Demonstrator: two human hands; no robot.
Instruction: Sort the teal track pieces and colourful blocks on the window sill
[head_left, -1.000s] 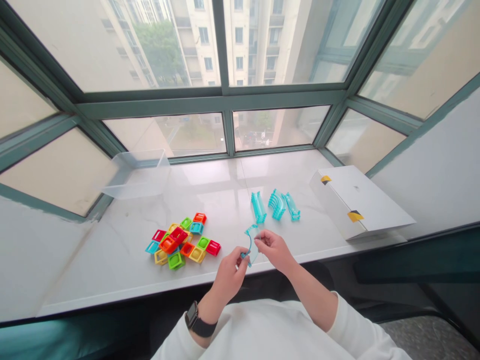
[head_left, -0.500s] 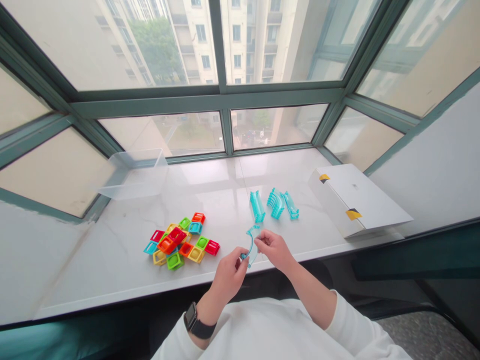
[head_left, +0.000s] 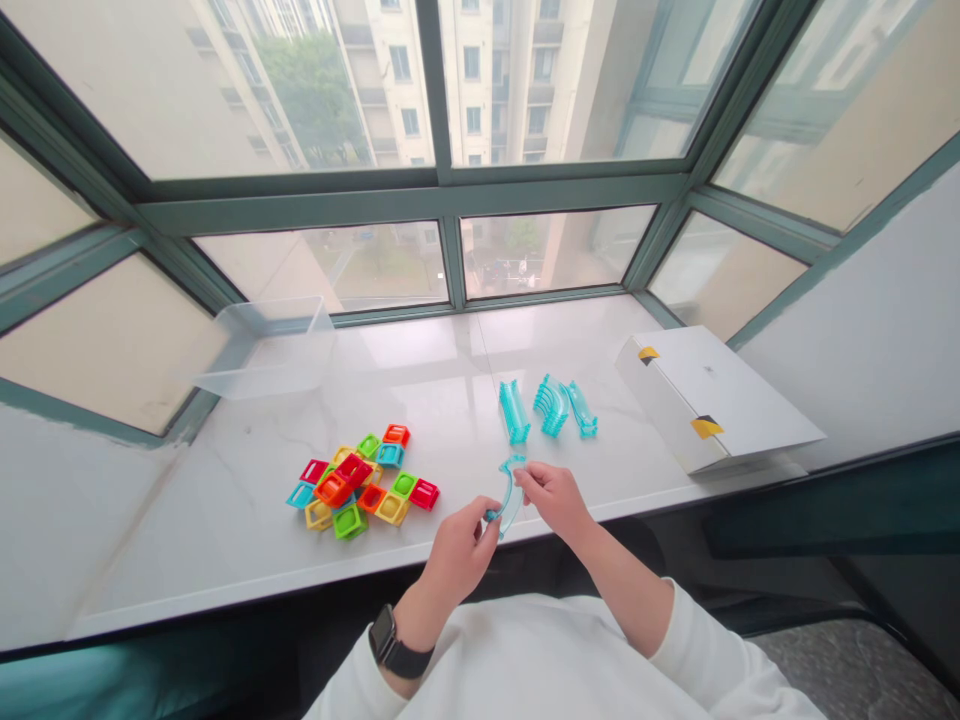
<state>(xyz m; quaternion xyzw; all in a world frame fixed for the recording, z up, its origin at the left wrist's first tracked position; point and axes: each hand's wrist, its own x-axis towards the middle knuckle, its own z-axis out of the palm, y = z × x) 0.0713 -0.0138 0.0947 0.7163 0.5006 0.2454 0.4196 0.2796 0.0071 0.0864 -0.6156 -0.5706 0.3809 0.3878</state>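
Person's left hand (head_left: 459, 548) and right hand (head_left: 556, 500) both pinch one curved translucent teal plastic piece (head_left: 513, 500) near front edge of glossy white counter (head_left: 420, 385); ridged teal plastic pieces (head_left: 551, 407) beyond, multicoloured square plastic blocks (head_left: 372, 498) leftward

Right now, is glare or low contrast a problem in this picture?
Head view: pale reflections mildly glare off the glossy white countertop; head view: the transparent plastic tub looks faint, washed out; head view: the held translucent turquoise curved piece is readable, though its fine details are soft.
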